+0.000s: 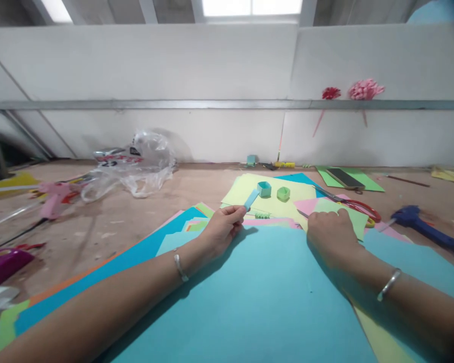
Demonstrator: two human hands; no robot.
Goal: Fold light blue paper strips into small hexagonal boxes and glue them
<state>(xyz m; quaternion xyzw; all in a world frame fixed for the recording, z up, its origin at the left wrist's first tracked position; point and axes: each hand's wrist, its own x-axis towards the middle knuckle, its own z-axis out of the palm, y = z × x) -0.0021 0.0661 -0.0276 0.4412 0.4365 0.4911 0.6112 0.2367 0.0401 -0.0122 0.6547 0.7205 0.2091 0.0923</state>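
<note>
My left hand (222, 227) pinches a short light-blue paper strip (251, 198) that sticks up and away from my fingertips. My right hand (331, 233) rests knuckles-up on a pale green sheet (353, 218), fingers curled; whether it grips the sheet is unclear. Both hands lie at the far edge of a large turquoise paper sheet (257, 297). Just beyond them, a small teal folded paper ring (264, 189) and a green one (283, 193) sit on a light yellow-green sheet (298, 194). Each wrist wears a silver bangle.
Red-handled scissors (357, 206) and a blue glue gun (419, 224) lie to the right. A pink glue gun (55, 196) and a crumpled clear plastic bag (144, 164) are at left. A purple object (3, 262) sits at the left edge. Paper flowers (365, 89) hang on the wall.
</note>
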